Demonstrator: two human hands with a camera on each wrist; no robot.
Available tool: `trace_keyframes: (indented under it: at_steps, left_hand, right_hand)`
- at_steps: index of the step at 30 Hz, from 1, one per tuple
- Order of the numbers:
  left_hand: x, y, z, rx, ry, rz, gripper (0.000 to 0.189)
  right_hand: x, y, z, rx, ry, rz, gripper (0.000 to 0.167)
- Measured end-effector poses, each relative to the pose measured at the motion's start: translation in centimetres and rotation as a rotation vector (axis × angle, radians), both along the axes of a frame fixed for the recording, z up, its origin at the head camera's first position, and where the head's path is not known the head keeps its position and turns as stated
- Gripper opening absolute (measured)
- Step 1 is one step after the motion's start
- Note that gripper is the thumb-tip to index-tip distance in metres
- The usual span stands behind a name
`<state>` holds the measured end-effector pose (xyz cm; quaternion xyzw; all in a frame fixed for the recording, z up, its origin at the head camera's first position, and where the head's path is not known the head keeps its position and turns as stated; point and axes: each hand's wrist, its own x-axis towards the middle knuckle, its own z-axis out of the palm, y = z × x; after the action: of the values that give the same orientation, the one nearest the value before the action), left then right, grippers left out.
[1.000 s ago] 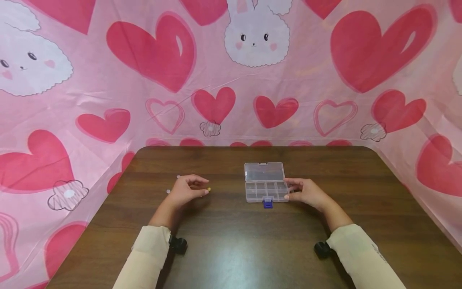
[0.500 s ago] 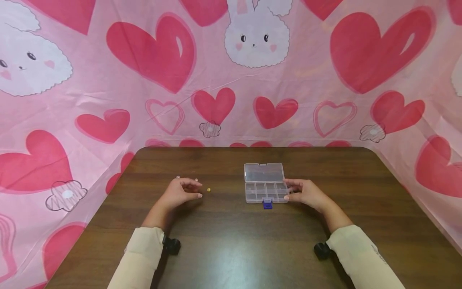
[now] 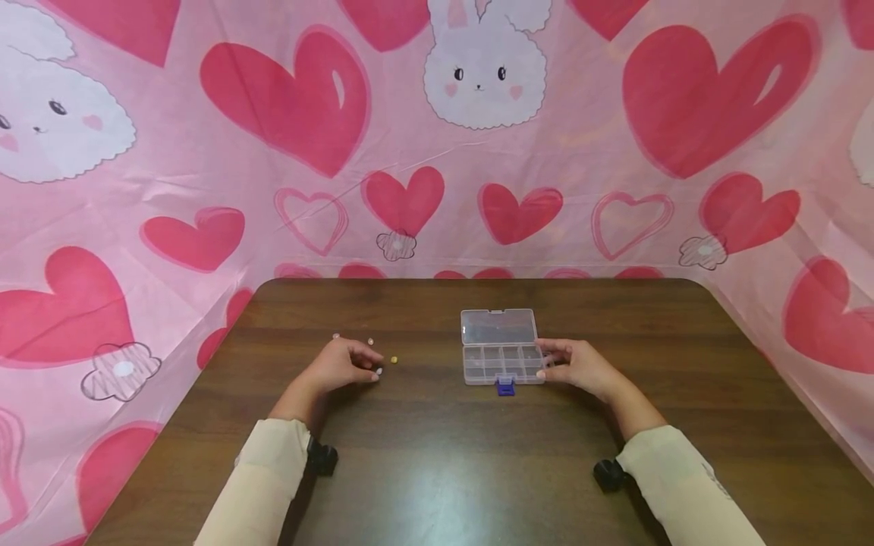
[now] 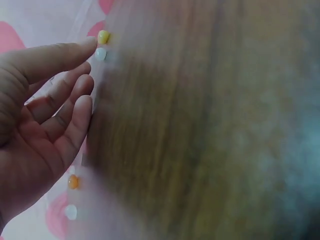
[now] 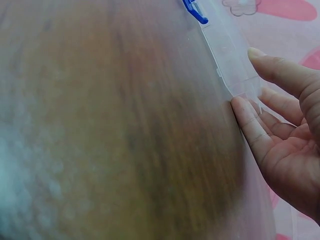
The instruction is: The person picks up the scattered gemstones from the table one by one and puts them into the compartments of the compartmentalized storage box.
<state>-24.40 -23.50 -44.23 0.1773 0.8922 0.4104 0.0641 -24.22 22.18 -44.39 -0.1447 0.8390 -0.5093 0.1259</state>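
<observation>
Near my left hand point(image 3: 343, 365) several small beads lie on the wooden table. A yellow bead point(image 3: 394, 359) sits just beyond the fingertips. One white bead point(image 3: 379, 371) is right by the thumb tip; the left wrist view shows a slight gap to it. Those fingers are loosely bent, with nothing visible between them. An orange bead point(image 4: 73, 181) and a second white bead point(image 4: 71, 212) appear lower in that view. My right hand point(image 3: 580, 365) holds the right end of a clear compartment box point(image 3: 504, 364) between thumb and fingers. Its lid point(image 3: 500, 326) is raised, its blue latch point(image 3: 505, 387) faces me.
The brown wooden table point(image 3: 444, 455) spreads out under both forearms. Behind and beside it hangs a pink cloth point(image 3: 403, 136) printed with hearts and rabbits. Two pale beads, one of them a far-left bead point(image 3: 336, 336), lie behind the left hand.
My left hand has drawn back to the left from the yellow bead, then dipped slightly, uncovering pale beads beside its fingers. The right hand and the box have stayed in place.
</observation>
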Motion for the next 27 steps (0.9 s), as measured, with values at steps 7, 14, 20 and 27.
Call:
trace_keyframes:
  at_steps: [7, 14, 20, 27]
  left_hand:
    - [-0.48, 0.13, -0.41, -0.087, 0.059, -0.047, 0.020]
    - [-0.47, 0.32, -0.73, -0.074, 0.163, -0.101, 0.011]
    - [-0.16, 0.61, -0.58, -0.108, 0.111, -0.038, 0.008]
    - [-0.01, 0.68, -0.50, -0.100, 0.109, -0.009, 0.007]
  right_hand:
    - [-0.11, 0.02, -0.18, 0.013, 0.011, -0.007, 0.066]
    - [-0.18, 0.05, -0.33, 0.012, 0.016, -0.003, 0.067]
    - [-0.24, 0.05, -0.43, 0.010, 0.014, -0.002, 0.067]
    - [-0.20, 0.05, -0.47, 0.012, 0.019, -0.004, 0.067]
